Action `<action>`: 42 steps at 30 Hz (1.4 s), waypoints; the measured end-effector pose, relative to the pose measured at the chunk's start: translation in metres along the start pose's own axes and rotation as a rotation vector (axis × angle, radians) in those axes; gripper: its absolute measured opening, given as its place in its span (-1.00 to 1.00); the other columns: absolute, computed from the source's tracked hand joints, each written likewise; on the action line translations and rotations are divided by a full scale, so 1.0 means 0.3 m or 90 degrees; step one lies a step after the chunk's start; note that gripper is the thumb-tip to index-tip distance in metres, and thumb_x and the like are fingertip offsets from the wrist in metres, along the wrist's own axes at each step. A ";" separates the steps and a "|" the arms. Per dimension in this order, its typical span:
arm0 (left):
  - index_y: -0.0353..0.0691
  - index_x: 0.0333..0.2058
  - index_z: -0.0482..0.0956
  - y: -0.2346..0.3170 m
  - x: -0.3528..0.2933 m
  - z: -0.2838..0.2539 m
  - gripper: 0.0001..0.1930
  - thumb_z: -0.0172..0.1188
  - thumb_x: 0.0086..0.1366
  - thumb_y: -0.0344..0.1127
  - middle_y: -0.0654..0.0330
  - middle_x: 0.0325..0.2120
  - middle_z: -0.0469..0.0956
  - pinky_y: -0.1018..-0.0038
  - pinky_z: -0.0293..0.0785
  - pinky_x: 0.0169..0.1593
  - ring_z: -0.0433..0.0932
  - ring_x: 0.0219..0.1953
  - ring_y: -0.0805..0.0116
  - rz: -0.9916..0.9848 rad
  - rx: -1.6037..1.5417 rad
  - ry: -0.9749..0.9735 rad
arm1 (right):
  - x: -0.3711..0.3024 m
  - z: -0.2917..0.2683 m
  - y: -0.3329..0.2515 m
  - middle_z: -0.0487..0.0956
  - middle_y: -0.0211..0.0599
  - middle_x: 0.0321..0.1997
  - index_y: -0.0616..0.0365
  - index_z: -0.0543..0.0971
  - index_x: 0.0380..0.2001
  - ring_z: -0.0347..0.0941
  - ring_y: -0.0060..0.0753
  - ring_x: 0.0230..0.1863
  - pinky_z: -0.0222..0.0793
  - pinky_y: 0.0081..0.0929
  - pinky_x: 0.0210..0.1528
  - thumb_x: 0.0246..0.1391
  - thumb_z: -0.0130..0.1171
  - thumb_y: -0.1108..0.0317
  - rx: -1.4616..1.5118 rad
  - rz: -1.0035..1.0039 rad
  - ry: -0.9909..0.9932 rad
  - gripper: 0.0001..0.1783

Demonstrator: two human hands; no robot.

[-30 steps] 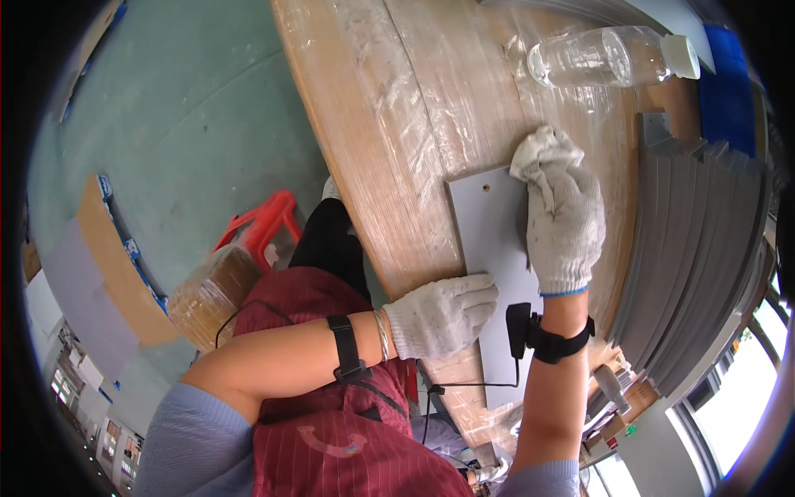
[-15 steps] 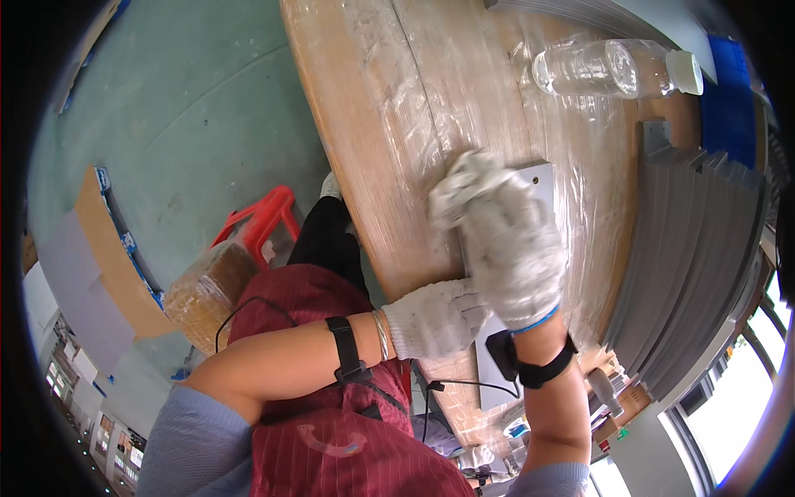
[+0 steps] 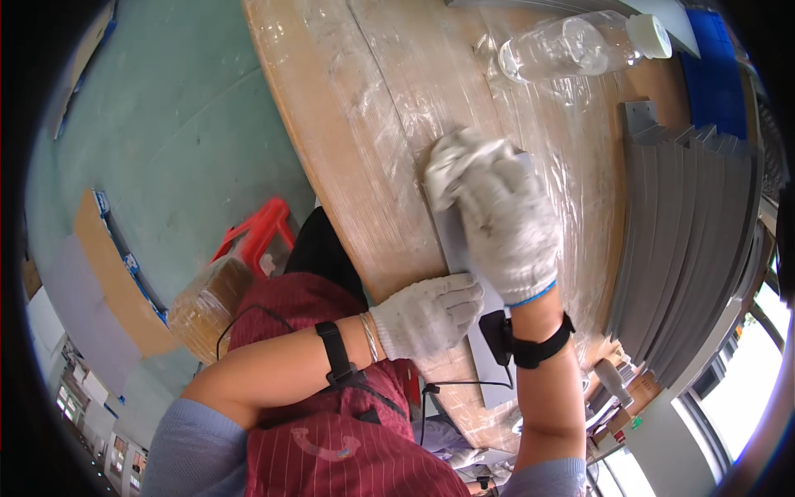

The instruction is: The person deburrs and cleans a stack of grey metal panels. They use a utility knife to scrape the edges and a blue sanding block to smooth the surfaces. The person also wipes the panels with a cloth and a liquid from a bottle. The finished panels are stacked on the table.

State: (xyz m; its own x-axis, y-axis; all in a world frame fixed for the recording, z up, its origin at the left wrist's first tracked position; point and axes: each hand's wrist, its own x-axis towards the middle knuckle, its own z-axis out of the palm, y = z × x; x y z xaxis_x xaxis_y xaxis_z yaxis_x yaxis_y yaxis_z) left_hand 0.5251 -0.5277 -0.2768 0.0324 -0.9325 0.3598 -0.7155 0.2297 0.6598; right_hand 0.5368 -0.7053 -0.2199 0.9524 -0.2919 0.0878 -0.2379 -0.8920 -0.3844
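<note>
A long flat grey panel (image 3: 492,364) lies on the film-covered table, running away from me. My right hand (image 3: 512,224), in a dirty white knit glove, is pressed over the panel's far part. It grips a crumpled white cloth (image 3: 460,159), which covers some of the far end. Nearer to me, my left hand (image 3: 429,315), also gloved, holds the panel's left edge with its fingers together; its thumb is not clearly seen.
A clear bottle with a white cap (image 3: 580,45) lies on its side at the far right. Stacked grey panels (image 3: 683,240) stand along the right, near a blue sheet (image 3: 716,74). A red stool (image 3: 257,232) and a film-wrapped box (image 3: 211,302) are left of me.
The whole view has shifted, moving the table and bottle leftward in it. My right hand has moved with the cloth over the panel, baring more of its left edge. My left hand stays at that edge.
</note>
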 end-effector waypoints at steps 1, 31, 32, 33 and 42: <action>-0.34 -0.25 0.67 -0.008 0.009 -0.013 -0.69 0.18 0.01 -0.35 0.11 -0.16 0.62 0.27 0.42 0.30 0.55 0.04 0.21 0.017 0.013 0.012 | 0.018 -0.012 0.042 0.53 -0.22 -0.27 0.02 0.63 -0.28 0.50 0.02 -0.25 0.48 -0.10 -0.18 0.01 0.28 0.38 0.009 0.039 0.043 -0.85; -0.24 -0.26 0.68 0.005 0.066 -0.023 -0.81 0.32 0.09 -0.46 0.07 -0.15 0.67 0.02 0.35 0.30 0.59 0.05 -0.01 0.097 0.130 -0.122 | -0.743 0.037 -0.096 0.52 -0.29 -0.29 -0.11 0.62 -0.37 0.53 -0.09 -0.22 0.39 -0.03 -0.32 -0.11 0.26 0.22 -0.115 0.619 0.285 -0.84; -0.24 -0.26 0.68 0.003 0.068 -0.029 -0.81 0.32 0.10 -0.46 0.06 -0.15 0.67 0.02 0.35 0.30 0.60 0.05 -0.02 0.100 0.123 -0.122 | -0.843 -0.010 -0.084 0.53 -0.25 -0.31 -0.10 0.62 -0.39 0.53 -0.06 -0.26 0.40 -0.05 -0.33 -0.08 0.27 0.23 -0.136 0.689 0.296 -0.87; -0.25 -0.25 0.68 0.009 0.077 -0.034 -0.81 0.32 0.12 -0.46 0.06 -0.16 0.67 0.03 0.36 0.29 0.60 0.04 -0.02 0.109 0.114 -0.123 | -0.970 -0.009 -0.055 0.55 -0.19 -0.34 -0.04 0.62 -0.38 0.52 0.01 -0.31 0.41 -0.05 -0.31 -0.05 0.30 0.31 -0.141 0.753 0.383 -0.89; -0.21 0.09 0.56 0.007 0.351 0.140 -0.57 0.23 0.26 -0.21 -0.06 0.14 0.49 -0.01 0.17 0.37 0.39 0.25 -0.08 0.132 0.355 -0.129 | -1.405 0.102 -0.272 0.60 -0.08 -0.13 0.00 0.66 -0.15 0.53 0.09 -0.09 0.44 -0.04 -0.05 0.00 0.33 0.39 -0.304 0.891 0.422 -0.72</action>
State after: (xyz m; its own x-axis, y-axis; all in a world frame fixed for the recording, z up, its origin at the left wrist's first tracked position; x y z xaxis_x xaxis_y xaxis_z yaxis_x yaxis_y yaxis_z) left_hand 0.4978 -0.6370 -0.2654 -0.2391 -0.9311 0.2755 -0.9511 0.2817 0.1265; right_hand 0.1606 -0.4990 -0.2538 -0.2645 -0.9018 0.3417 -0.9574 0.2029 -0.2055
